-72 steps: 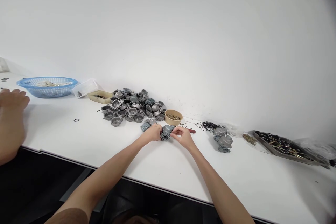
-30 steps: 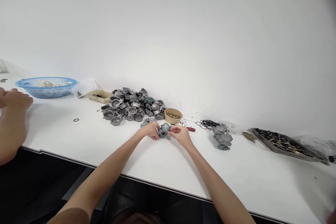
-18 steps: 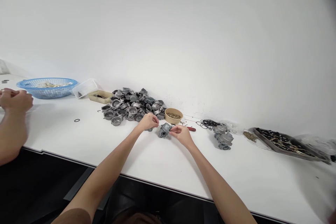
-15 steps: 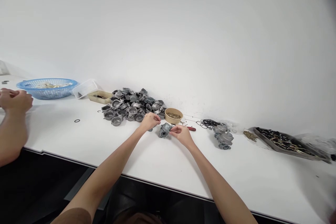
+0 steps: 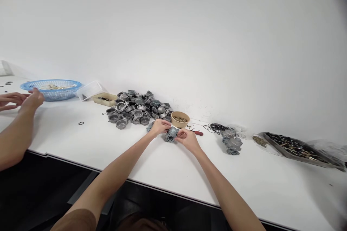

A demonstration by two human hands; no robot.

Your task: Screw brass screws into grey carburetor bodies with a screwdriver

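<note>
The small grey cast-metal housing point(image 5: 171, 135) sits between 2 hands near the back edge of the white bench point(image 5: 162, 166), just in front of a tan bowl of brass screws point(image 5: 180, 119). The right hand point(image 5: 189, 140) pinches its side with closed fingers. The left hand point(image 5: 159, 127) curls its fingers onto the housing, but I cannot tell whether it grips.

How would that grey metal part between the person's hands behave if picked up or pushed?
The grey metal part looks like a cast piece, so probably stiff and heavy for its size. Its lumpy shape suggests it would rock or skid, not roll, on the white table. The right hand seems to grip it with fingertips alone, so likely not slippery.
</note>
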